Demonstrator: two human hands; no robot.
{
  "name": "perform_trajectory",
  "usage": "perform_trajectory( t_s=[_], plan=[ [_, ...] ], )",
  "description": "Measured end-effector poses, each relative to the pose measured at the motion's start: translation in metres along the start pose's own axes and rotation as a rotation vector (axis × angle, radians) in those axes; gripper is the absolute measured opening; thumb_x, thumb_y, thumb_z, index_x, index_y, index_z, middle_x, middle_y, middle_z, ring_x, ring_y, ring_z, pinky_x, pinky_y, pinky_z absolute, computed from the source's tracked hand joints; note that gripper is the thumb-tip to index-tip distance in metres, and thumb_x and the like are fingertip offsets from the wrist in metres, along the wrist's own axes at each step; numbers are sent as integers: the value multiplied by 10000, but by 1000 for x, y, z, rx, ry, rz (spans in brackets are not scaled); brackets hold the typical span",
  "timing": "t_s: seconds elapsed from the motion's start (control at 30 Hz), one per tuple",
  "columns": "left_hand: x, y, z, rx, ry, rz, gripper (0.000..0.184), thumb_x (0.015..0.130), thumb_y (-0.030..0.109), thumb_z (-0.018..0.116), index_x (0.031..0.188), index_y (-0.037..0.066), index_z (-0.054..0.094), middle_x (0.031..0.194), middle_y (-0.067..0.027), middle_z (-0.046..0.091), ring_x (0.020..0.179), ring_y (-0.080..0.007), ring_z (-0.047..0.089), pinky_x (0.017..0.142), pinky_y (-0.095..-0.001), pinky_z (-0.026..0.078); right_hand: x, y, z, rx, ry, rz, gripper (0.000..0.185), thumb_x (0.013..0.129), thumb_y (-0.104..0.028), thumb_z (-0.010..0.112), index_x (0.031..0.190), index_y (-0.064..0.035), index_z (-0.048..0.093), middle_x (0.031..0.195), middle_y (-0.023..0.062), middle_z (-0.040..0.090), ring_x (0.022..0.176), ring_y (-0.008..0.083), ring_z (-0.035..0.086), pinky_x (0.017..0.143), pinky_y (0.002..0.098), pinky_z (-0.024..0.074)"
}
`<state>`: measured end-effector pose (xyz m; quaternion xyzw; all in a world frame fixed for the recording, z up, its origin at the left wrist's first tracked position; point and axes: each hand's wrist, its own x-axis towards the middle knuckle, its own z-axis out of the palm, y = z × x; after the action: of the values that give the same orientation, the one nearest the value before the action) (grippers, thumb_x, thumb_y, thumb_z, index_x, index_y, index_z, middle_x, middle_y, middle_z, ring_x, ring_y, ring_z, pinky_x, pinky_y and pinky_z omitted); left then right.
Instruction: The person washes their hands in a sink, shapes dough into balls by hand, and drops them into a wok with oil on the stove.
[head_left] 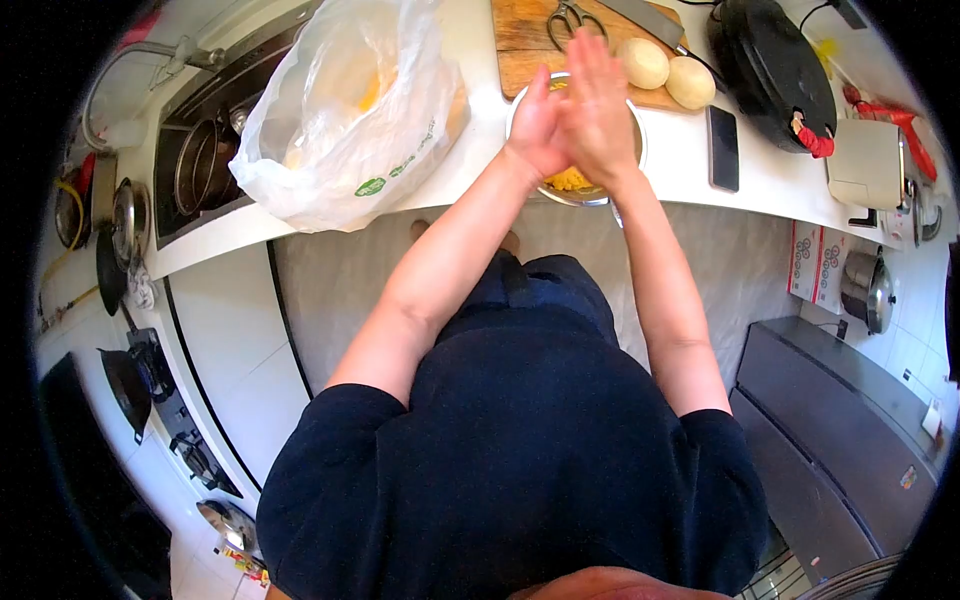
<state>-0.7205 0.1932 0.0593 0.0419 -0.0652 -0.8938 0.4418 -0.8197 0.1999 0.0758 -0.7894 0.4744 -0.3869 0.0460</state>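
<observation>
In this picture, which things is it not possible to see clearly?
All in the head view:
- Anything between the left hand and right hand: hidden by the hands.
- Part of the bowl's inside: covered by the hands.
- Contents of the plastic bag: veiled by its folds.
- The knife's far end: cut off by the top edge.

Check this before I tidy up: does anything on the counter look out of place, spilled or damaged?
No spill or damage shows. The smartphone looks slightly out of place, lying on the counter close to the cutting board during food work. The plastic bag seems to sag over the front edge.
</observation>
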Motion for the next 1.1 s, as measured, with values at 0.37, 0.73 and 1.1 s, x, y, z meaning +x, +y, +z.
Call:
perform_trajectory(
  t_s=[0.37,0.73,1.1],
  plan=[
    [6,-2,17,306,34,124,893,866,677,174,1374,-57,189,1355,-157,350,1256,-222,344,1072,-346,253,-10,-21,-13,786,198,422,563,968,-359,265,1405,-6,232,1418,149,330,1303,244,319,1060,319,239],
    [-2,-12,19,1501,10,437,727,933,512,273,1329,-98,259,1359,-234,315,1302,-312,262,1092,-387,182,-13,-23,3,1777,517,781,628,958,-485,233,1283,28,390,1333,150,418,1240,267,389,1056,403,288],
    [-28,-1,60,1613,95,646,679,929,415,317,1344,-118,248,1418,-278,235,1341,-372,213,1089,-385,182,-24,-27,-7,2444,630,824,507,982,-371,254,1278,18,389,1344,173,402,1276,305,356,1052,399,323]
  ],
)
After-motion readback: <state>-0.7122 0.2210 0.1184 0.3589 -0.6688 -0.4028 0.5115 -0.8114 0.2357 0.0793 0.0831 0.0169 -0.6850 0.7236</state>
